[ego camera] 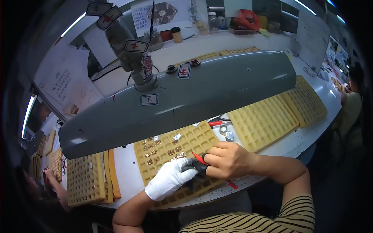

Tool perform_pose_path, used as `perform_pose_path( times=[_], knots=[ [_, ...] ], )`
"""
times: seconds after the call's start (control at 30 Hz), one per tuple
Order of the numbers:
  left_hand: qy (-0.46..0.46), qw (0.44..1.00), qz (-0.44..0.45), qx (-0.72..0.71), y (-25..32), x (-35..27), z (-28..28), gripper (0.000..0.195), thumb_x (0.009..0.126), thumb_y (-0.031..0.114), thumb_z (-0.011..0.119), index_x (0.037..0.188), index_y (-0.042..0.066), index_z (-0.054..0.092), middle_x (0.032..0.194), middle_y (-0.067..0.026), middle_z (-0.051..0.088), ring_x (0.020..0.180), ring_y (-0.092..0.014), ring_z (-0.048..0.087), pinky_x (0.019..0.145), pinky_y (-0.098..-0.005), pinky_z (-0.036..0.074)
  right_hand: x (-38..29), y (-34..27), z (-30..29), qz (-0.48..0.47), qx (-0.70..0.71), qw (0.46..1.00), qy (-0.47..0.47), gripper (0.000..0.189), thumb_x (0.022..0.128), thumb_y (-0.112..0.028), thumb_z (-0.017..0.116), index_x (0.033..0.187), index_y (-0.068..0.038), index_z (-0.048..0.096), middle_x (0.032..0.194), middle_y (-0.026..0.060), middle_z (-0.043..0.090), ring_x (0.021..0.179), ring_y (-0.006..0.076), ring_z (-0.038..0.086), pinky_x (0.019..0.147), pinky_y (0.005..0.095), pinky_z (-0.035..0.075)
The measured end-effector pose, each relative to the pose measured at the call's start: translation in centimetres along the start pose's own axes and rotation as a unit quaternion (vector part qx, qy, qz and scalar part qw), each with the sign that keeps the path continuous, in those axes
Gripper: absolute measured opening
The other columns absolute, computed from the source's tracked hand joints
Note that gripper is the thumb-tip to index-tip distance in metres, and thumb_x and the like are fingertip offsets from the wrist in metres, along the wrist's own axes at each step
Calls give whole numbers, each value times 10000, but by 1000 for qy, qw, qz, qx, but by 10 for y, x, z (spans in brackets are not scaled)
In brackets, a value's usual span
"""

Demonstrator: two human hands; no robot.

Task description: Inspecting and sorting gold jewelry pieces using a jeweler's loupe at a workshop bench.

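Note:
Both hands meet over a yellow compartment tray (192, 135) that holds small gold-coloured jewellery pieces (150, 161) and little paper tags. My left hand (172, 176) wears a white glove, with dark coverings on the fingertips; these are bent together, and whatever lies between them is too small or hidden to tell. My right hand (230, 160), bare apart from black finger covers, is closed round a red-handled tool (200, 158) whose working end is hidden. Another red handle (232, 184) shows below the right wrist, at the table's near edge.
A grey lamp hood (180, 99) spans the space above the tray. More yellow trays stand at right (265, 122) and left (84, 180). Red-handled pliers (215, 123) and a folding loupe (229, 136) lie behind my right hand. People work at far left (55, 183) and far right (351, 102).

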State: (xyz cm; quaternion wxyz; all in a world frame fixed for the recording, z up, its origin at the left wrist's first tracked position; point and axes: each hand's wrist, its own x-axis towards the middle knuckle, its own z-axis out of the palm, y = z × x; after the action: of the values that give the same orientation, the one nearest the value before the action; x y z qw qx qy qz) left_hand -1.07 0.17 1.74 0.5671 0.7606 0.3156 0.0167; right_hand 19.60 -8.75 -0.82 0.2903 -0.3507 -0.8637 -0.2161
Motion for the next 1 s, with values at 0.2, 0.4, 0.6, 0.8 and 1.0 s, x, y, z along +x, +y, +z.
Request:
perform_pose_path(
  times=[0.2,0.4,0.6,0.8,1.0],
  knots=[
    [-7,999,27,-33,0,4,4,251,929,166,563,1115,17,644,877,-27,644,759,-79,566,708,-267,502,-5,5,1,16,36,999,4,148,669,-145,606,662,-105,464,698,29,483,638,173,538,547,296,426],
    [-42,995,71,47,3,-1,-12,332,912,225,549,1139,-4,628,945,-124,687,826,-199,642,772,-329,506,2,13,0,54,152,986,-40,312,532,-178,709,687,-86,453,739,77,492,642,246,557,498,365,427],
    [-84,983,161,-24,-8,5,-16,316,924,246,522,1107,10,626,926,-77,687,823,-141,633,732,-296,514,-8,11,12,127,208,970,-6,296,641,-53,762,928,-52,693,687,76,562,554,224,567,481,320,427],
    [-143,955,135,-220,-14,-2,-20,313,953,226,505,1129,-5,622,967,-79,707,837,-139,682,674,-293,568,-9,6,23,217,316,922,50,195,742,-39,746,928,-41,688,791,100,667,658,211,625,596,304,476],
    [-153,943,104,-276,-11,3,-16,325,969,210,507,1198,-3,597,1035,-77,700,873,-134,688,672,-274,566,-12,5,22,290,373,877,91,146,786,-46,710,924,-17,673,834,89,675,712,185,619,651,288,470]
  ],
)
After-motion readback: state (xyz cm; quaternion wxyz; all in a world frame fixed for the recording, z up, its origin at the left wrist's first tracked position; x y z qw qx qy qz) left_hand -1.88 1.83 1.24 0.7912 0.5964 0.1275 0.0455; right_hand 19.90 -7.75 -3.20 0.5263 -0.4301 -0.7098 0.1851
